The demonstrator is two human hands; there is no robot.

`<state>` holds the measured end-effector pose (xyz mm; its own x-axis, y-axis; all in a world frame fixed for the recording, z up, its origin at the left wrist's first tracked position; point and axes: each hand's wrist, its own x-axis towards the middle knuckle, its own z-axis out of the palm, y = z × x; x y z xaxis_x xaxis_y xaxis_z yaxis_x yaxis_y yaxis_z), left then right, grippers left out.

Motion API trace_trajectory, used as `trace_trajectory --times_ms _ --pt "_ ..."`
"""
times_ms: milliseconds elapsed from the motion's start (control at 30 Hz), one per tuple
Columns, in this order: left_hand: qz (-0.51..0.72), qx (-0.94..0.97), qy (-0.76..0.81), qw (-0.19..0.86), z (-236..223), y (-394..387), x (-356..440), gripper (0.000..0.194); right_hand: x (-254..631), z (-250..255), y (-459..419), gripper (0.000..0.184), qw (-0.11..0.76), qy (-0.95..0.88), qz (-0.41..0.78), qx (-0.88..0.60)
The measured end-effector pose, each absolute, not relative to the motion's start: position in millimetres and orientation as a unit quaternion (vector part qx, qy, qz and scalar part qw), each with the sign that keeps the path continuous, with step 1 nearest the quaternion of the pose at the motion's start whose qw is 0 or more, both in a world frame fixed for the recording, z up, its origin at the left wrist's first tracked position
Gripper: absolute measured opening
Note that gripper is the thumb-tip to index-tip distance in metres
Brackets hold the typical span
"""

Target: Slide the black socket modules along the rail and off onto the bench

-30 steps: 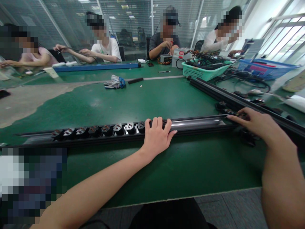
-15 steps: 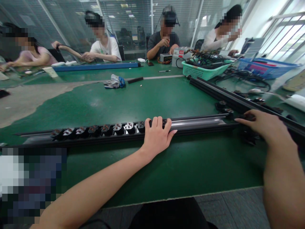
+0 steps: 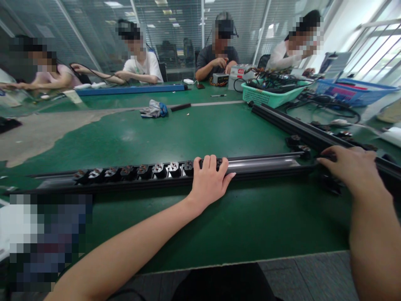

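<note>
Resting on rail (image 3: 263,165): left hand (image 3: 208,184), fingers bent over the row, thumb apart; cannot tell whether it grips or only presses. Same place on the rail as one second ago.
Rail position: lengthwise across the green table (image 3: 250,221), left hand near its middle.
Sockets (image 3: 159,169): eight show in the channel left of that hand, count unchanged; any under the fingers are partly hidden.
Right hand (image 3: 354,169): shifted rightward, clear of the rail's right end, where its thumb reached a second ago. Fingers curled toward thumb; cannot tell whether anything is pinched.
Loose parts (image 3: 332,184): dark, on both sides of the rail's right end, some behind the right hand.
Reading: attention seems to pass from rail end to loose parts; left hand probably steadies the row, which gains nothing in this interval.
</note>
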<state>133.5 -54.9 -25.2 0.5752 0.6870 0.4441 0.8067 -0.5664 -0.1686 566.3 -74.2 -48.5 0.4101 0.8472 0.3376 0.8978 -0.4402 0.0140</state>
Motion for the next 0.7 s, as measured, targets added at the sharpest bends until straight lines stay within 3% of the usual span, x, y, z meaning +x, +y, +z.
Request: trace_trajectory --times_ms 67,133,267,367,433,700 --pt "-0.168 -0.869 -0.429 0.181 -25.7 -54.8 133.5 0.054 541.5 -39.0 -73.4 0.041 0.090 -0.566 -0.207 -0.793" --pt "-0.169 -0.869 -0.429 0.180 -26.4 -54.5 133.4 0.054 511.8 -29.0 -71.3 0.044 0.148 -0.618 -0.223 -0.739" --pt "-0.171 -0.868 -0.429 0.182 -27.9 -53.7 133.3 0.054 446.4 -15.8 -68.2 0.039 0.252 -0.743 -0.125 -0.608" --pt "-0.175 -0.867 -0.427 0.186 -28.8 -53.2 132.9 0.054 401.4 -16.3 -71.3 0.035 0.262 -0.809 -0.023 -0.525" --pt "-0.178 -0.867 -0.424 0.192 -29.3 -53.0 132.4 0.054 376.8 -19.9 -74.4 0.041 0.254 -0.832 0.009 -0.492" --pt "-0.185 -0.865 -0.421 0.202 -29.0 -52.0 128.1 0.064 320.2 -24.3 -57.4 0.048 0.247 -0.847 0.052 -0.468"
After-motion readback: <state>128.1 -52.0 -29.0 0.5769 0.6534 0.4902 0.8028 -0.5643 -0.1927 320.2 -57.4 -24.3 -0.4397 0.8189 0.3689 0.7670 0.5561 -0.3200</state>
